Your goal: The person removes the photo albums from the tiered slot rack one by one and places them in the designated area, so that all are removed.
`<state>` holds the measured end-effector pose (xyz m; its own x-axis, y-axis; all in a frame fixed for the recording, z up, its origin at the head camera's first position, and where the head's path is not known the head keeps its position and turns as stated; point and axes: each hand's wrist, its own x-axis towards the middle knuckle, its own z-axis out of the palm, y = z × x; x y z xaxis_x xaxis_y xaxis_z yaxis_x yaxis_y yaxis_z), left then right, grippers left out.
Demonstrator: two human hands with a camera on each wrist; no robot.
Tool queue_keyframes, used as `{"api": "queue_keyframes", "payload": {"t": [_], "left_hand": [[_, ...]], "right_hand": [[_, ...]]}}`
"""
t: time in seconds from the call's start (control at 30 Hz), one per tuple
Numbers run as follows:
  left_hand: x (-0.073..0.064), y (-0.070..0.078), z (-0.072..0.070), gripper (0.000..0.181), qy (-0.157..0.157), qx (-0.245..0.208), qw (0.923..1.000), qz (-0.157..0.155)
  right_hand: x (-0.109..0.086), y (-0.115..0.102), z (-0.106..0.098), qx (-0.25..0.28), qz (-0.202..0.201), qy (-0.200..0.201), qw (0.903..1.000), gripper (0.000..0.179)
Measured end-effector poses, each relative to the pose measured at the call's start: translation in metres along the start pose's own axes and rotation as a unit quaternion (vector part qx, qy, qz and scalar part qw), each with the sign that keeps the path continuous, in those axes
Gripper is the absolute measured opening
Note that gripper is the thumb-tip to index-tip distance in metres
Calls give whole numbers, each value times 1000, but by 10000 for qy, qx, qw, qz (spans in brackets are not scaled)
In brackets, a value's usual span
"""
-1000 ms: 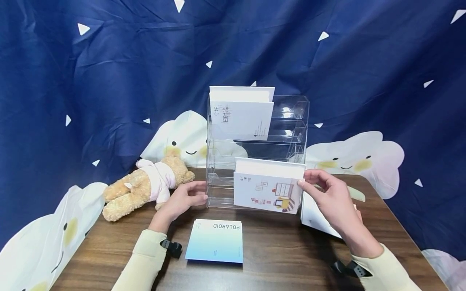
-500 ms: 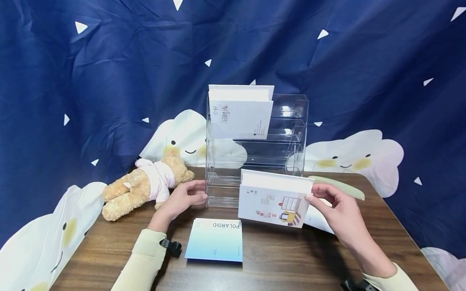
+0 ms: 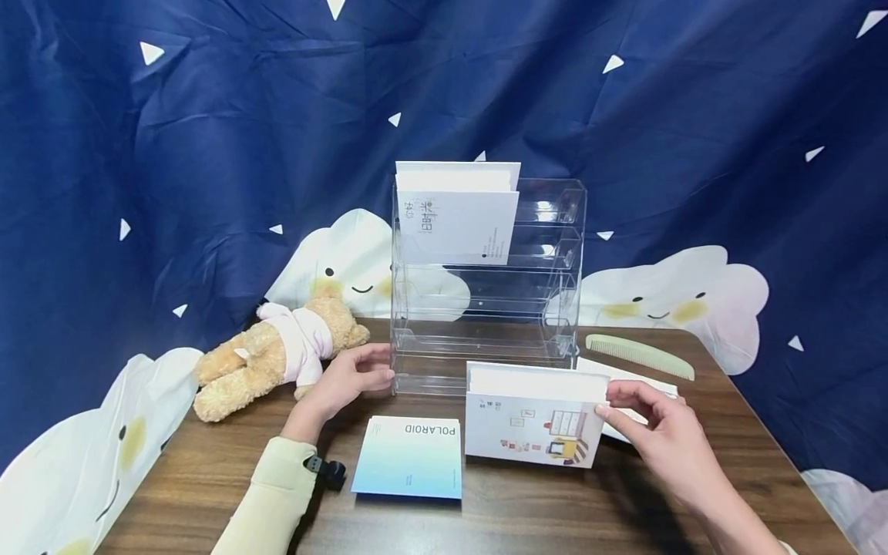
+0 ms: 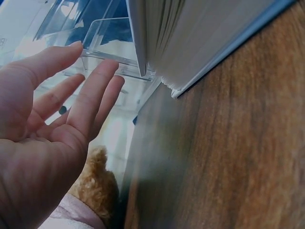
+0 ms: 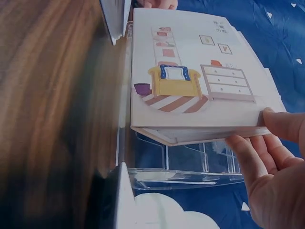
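Note:
My right hand [image 3: 666, 439] pinches the right end of a thick white book [image 3: 520, 435] with a room drawing on its cover, thumb in front and fingers behind. The book stands before the lower right of a clear tiered rack [image 3: 548, 250]. In the right wrist view, the illustrated cover [image 5: 176, 90] faces the camera. My left hand [image 3: 347, 381] touches the rack's left side with loosely extended fingers, holding nothing. Beside it, in the head view, lies a blue-white book [image 3: 408, 462] marked POLAROID. Another white book [image 3: 458, 227] sits at the rack's upper left.
A teddy bear [image 3: 264, 347] in a pink top lies at the left of the wooden table [image 3: 534, 516]. At right are a pale green comb [image 3: 638, 354] and a flat white item [image 3: 624, 371], partly hidden by my right hand. A blue curtain [image 3: 208, 116] hangs behind.
My right hand has drawn the illustrated book down and out of the rack's lower tier, toward me and slightly right. More of the comb shows. My left hand stays at the rack's side.

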<state>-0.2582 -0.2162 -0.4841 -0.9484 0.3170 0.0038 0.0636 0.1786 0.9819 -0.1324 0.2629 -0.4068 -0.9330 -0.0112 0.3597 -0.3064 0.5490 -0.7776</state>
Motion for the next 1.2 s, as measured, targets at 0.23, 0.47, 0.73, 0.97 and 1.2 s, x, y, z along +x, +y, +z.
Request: {"api": "queue_keyframes", "payload": {"t": [0.23, 0.47, 0.73, 0.97, 1.2], "left_hand": [[0, -1, 0, 63, -36, -23, 10000, 11], [0, -2, -1, 64, -34, -46, 10000, 8], [2, -4, -1, 63, -53, 15, 10000, 26], [-1, -1, 0, 63, -26, 36, 10000, 26], [-2, 1, 2, 63, 8, 80, 10000, 55]], "right_hand": [[-14, 13, 1, 288, -232, -172, 9992, 23], [-28, 22, 2, 180, -76, -264, 9995, 24], [-42, 34, 1, 223, 237, -409, 9986, 24], [-48, 37, 4, 292, 332, -487, 9978, 21], [-51, 38, 5, 91, 924, -734, 9930, 20]]}}
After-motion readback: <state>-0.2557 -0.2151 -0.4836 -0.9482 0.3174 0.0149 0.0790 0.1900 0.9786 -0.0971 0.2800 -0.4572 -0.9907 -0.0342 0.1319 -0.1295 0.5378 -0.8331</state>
